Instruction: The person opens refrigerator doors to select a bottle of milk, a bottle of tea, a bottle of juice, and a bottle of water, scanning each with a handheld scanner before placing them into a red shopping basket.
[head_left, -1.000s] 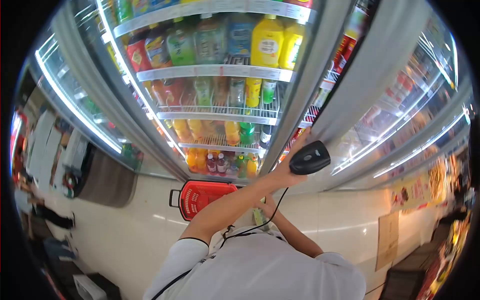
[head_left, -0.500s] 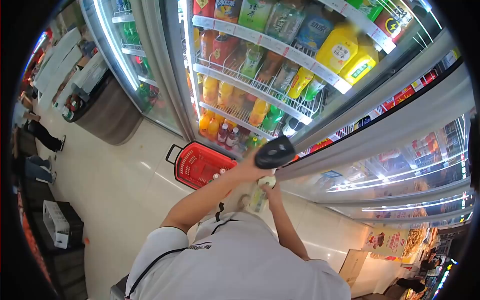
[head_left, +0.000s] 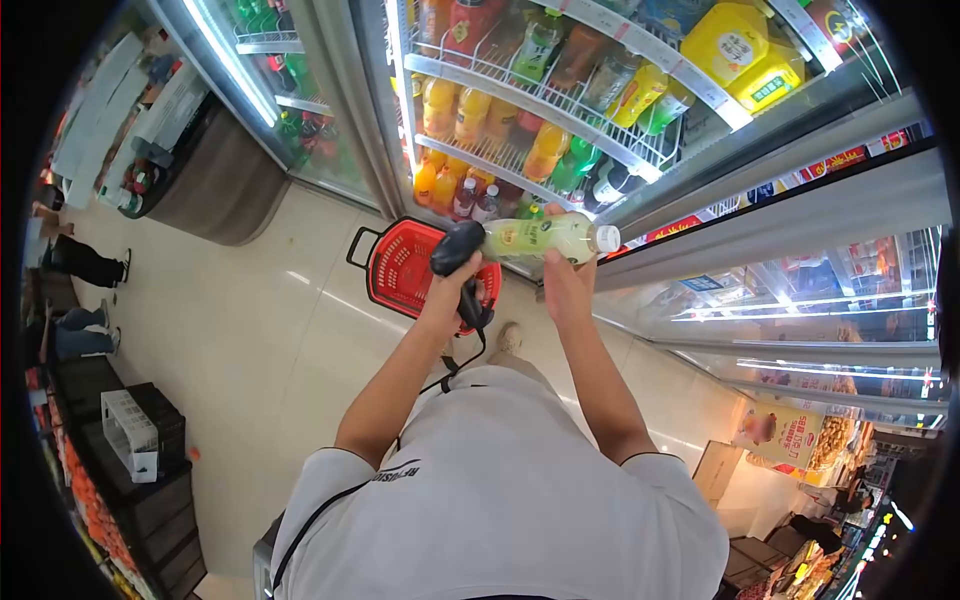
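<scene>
Head view, compared with 0.5 s ago: the pale green bottle (head_left: 540, 238) was low and nearly upright under the scanner. It now lies level in the air, white cap to the right, in front of the cooler's lowest shelves. The right hand (head_left: 567, 285) grips it from beneath near the cap end, fingers closed around it and mostly hidden behind it. The left hand (head_left: 447, 290) has come down and left from the door frame, where it was 1 s ago. Its fingers are wrapped around the grip of the black scanner (head_left: 455, 250), whose head now sits just beside the bottle's base; whether they touch I cannot tell. The scanner's cable (head_left: 465, 355) hangs down to the white shirt (head_left: 500, 490).

A red basket (head_left: 395, 270) stands on the pale floor (head_left: 270, 330) at the foot of the cooler, just beyond the 2 hands and partly covered by the scanner hand. The wire shelves (head_left: 560, 100) behind it carry orange bottles (head_left: 455, 110), with yellow jugs (head_left: 745, 50) higher up at the far right. The grey door frame (head_left: 780, 215) runs across right of the bottle's cap. Near left, black crates (head_left: 150, 460) hold a white one (head_left: 130, 435). Another person's legs (head_left: 85, 262) show at the far left edge, well apart from the hands.
</scene>
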